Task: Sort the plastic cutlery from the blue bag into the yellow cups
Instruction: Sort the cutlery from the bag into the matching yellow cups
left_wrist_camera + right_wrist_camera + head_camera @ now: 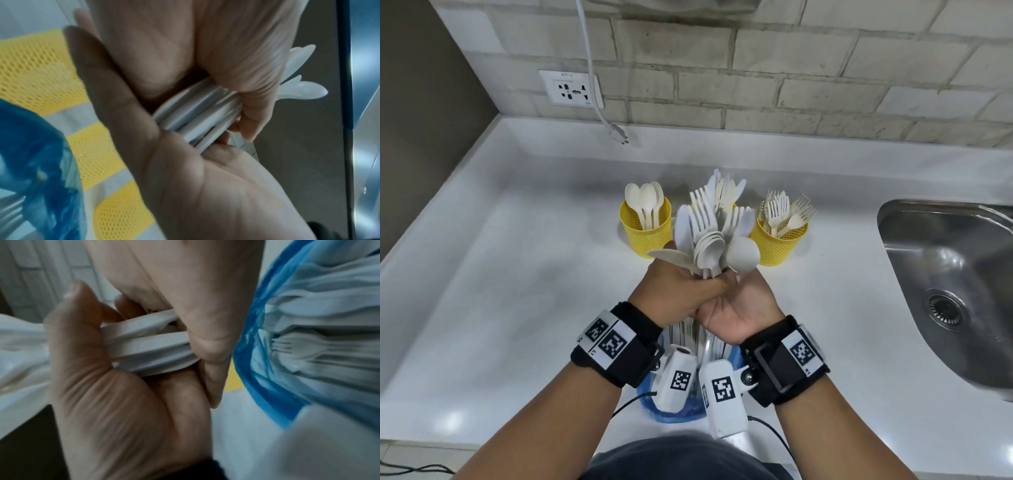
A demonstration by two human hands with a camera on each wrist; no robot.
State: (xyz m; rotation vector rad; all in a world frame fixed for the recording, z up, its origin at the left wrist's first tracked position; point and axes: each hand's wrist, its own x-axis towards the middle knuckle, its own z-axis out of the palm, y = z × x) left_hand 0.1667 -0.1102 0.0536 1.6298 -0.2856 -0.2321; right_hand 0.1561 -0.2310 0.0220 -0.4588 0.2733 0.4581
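A mixed bundle of plastic cutlery (709, 236) (forks, spoons and knives) stands upright over the blue bag (678, 411). My left hand (678, 291) and right hand (739, 305) both grip its handles, pressed against each other. The handles (195, 113) lie across my left palm, and my right thumb and fingers wrap round them (148, 344). More cutlery shows inside the bag (308, 337). On the counter behind, the left yellow cup (645, 229) holds spoons and the right yellow cup (779, 240) holds forks. The middle cup is hidden behind the bundle; its knives (726, 190) stick up.
A steel sink (945, 291) is set into the white counter (517, 274) at the right. A brick-tile wall runs along the back, with a socket (571, 89) and a hanging cable plug (618, 133). A dark wall closes the left side.
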